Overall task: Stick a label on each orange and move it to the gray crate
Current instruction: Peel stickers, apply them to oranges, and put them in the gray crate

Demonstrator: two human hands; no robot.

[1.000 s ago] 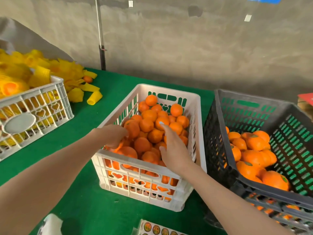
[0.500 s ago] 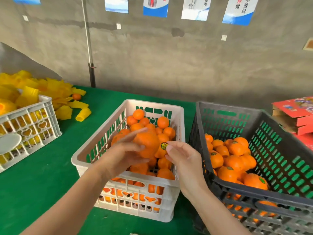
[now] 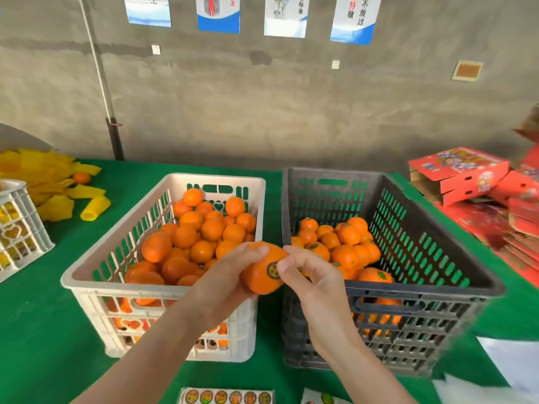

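Note:
My left hand (image 3: 226, 279) grips an orange (image 3: 261, 277) above the gap between the two crates. A round yellow and green label (image 3: 273, 269) sits on the fruit's right side. My right hand (image 3: 310, 277) touches the orange beside the label with its thumb and curled fingers. The white crate (image 3: 93, 287) on the left is piled with several unlabeled oranges (image 3: 201, 231). Inside the gray crate (image 3: 466, 275) on the right lie several labeled oranges (image 3: 344, 249). A sheet of round labels (image 3: 226, 396) lies at the table's near edge.
The table has a green cloth (image 3: 38, 330). Yellow foam sleeves (image 3: 58, 188) and another white crate (image 3: 17, 228) sit at the far left. Red cardboard boxes (image 3: 463, 173) are stacked at the right. White paper (image 3: 510, 363) lies at the near right.
My left hand lifted an orange out of the white crate and carried it right. My right hand put a label on it. The camera tilted upward.

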